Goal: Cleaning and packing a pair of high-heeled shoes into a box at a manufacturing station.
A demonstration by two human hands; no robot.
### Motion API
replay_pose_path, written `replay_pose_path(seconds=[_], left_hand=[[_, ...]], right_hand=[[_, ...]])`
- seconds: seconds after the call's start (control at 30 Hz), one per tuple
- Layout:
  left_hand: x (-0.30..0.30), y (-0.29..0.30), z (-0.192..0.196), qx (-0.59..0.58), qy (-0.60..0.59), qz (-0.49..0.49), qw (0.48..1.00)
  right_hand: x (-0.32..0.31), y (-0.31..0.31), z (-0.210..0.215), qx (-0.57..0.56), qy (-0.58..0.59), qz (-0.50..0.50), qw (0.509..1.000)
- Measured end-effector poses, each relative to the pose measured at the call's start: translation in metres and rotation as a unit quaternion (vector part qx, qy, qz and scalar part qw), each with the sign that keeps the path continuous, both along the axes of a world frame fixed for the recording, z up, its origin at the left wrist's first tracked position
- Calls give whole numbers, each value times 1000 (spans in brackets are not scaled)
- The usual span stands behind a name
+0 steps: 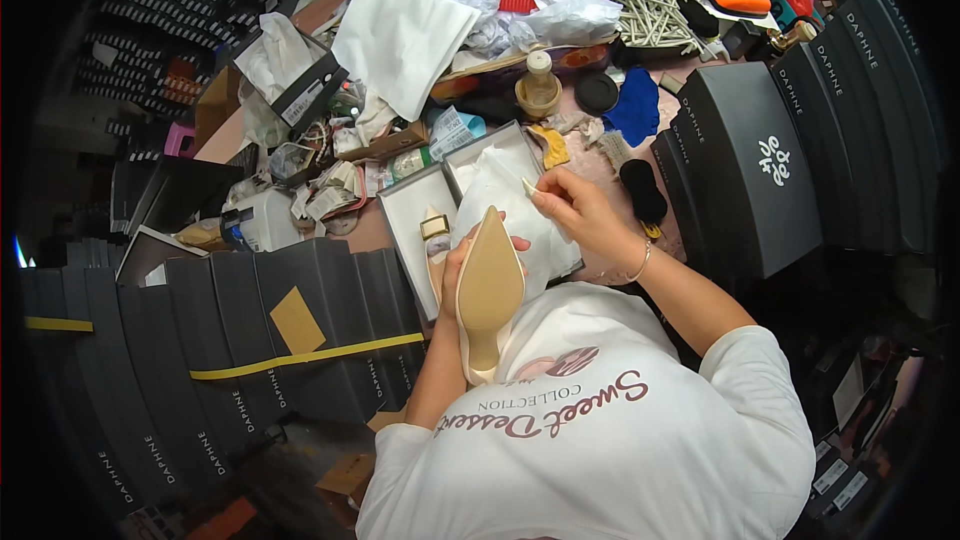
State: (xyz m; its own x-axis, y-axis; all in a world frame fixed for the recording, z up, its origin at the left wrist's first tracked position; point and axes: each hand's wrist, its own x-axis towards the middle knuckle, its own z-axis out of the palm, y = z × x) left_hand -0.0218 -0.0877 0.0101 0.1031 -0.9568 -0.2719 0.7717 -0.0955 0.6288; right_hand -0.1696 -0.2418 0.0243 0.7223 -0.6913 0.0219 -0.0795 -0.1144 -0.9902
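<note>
The left hand (452,275) is closed around a beige high-heeled shoe (489,290), sole up, its long axis running from the heel near the person's chest to the toe pointing away. Just right of the toe, the right hand (580,212) pinches white tissue paper (500,190) lining the open shoebox (410,220); this hand is nearer the box.

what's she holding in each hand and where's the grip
The left hand grips a beige high-heeled shoe, sole up, around its middle. The right hand pinches a small pale piece between its fingers; what it is cannot be told.
</note>
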Motion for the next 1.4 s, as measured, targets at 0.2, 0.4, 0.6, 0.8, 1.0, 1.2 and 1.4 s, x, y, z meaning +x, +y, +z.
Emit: replay_pose_path(seconds=[0.2, 0.4, 0.6, 0.8, 1.0, 1.2, 1.4], left_hand=[[-5, -2, 0, 66, 28, 34, 997], [0, 0, -7, 19, 51, 4, 998], [-3, -1, 1, -8, -46, -48, 998], [39, -30, 13, -35, 82, 245, 965], [57, -2, -25, 137, -351, 269, 886], [58, 108, -130, 396, -525, 126, 743], [55, 125, -163, 328, -150, 222, 906]], right_hand=[[-8, 53, 31, -325, -58, 109, 938], [1, 55, 21, -399, -31, 106, 911], [23, -36, -19, -340, 153, -75, 925], [4, 4, -33, 117, 22, 187, 975], [1, 29, 5, 378, -17, 106, 919], [9, 6, -48, -186, 302, 206, 912], [40, 49, -154, -212, 85, -14, 973]])
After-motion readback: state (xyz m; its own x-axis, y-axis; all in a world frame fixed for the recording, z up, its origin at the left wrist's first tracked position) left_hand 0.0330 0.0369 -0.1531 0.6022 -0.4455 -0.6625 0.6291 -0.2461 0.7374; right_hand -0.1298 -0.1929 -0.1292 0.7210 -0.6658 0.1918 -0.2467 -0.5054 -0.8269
